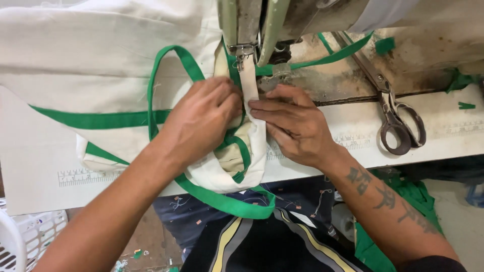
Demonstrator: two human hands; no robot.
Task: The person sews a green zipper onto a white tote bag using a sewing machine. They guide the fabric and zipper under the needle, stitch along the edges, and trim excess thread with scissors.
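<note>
At the old grey-green sewing machine (262, 25), a cream cloth bag with green trim (101, 65) lies spread across the white worktable (30, 166), its folded edge right below the machine's foot. The left hand (199, 123) presses flat on the cloth just left of the foot, fingers together. The right hand (292, 123) lies flat just right of it, fingertips (254, 106) pinning the cream strip. A green strap loop (227, 201) hangs over the table's near edge. Dark metal scissors (396, 118) rest well right of the machine.
</note>
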